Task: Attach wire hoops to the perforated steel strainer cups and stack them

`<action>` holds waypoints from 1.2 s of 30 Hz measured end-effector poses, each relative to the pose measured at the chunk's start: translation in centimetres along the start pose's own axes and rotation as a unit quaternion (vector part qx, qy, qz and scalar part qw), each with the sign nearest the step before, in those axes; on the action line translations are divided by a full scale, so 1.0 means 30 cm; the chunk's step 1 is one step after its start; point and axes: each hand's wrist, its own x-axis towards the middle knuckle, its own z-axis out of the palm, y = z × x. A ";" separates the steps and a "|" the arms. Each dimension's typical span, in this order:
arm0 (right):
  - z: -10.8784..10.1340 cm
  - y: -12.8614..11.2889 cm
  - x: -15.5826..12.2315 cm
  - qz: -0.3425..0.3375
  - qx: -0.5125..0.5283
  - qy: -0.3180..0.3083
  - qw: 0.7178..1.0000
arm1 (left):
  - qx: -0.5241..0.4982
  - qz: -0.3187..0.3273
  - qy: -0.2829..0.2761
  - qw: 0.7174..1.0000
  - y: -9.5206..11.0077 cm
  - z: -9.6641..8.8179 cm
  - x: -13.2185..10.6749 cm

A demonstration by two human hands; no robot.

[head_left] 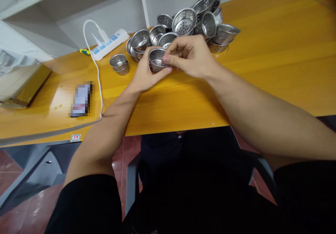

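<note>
My left hand (147, 72) is wrapped round a small metal strainer cup (155, 56) with holes in its base, held in front of the pile. Bent over that cup's right rim, my right hand (187, 57) pinches the edge between thumb and fingers. Whether its fingers hold anything besides the rim is hidden. Behind both hands is a heap of perforated metal cups (184, 22), some stacked and some tilted. Left of my left hand stands a separate stack of small cups (119, 63).
A white power strip (111, 44) with a plugged-in white cable (99, 83) lies at the back left. A phone (82, 99) with a blurred screen rests near the front left. A cardboard box (25, 87) stands at the far left of the wooden table (275, 45).
</note>
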 end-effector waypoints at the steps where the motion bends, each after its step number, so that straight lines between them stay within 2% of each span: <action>1: -0.002 0.005 -0.001 -0.019 -0.020 0.017 0.999 | 0.002 -0.002 0.008 1.000 -0.004 -0.001 0.001; 4: -0.009 0.006 -0.006 -0.064 -0.099 0.052 0.992 | 0.008 -0.025 0.035 0.999 0.000 -0.006 0.002; 9: -0.016 -0.013 -0.013 -0.053 -0.141 0.023 0.988 | 0.013 -0.071 0.053 0.996 0.035 -0.012 0.010; 15: -0.015 0.008 -0.012 -0.034 -0.161 -0.021 0.986 | 0.023 -0.067 0.052 0.996 0.055 -0.011 0.019; 20: -0.016 0.021 -0.017 -0.052 -0.205 -0.047 0.976 | 0.029 -0.063 0.048 0.996 0.062 -0.016 0.014; 27: -0.021 0.001 -0.022 -0.065 -0.174 -0.051 0.981 | 0.016 -0.043 0.034 0.998 0.045 -0.012 0.010; 29: -0.028 0.008 -0.013 -0.063 -0.180 -0.028 0.981 | -0.002 -0.041 0.040 0.998 0.033 -0.005 0.012; 33: -0.053 0.022 0.008 -0.095 -0.219 0.086 0.967 | -0.060 -0.087 0.057 0.993 -0.004 0.006 0.014; 36: -0.071 0.020 0.015 -0.079 -0.243 0.143 0.956 | -0.078 -0.110 0.058 0.989 -0.030 0.006 0.013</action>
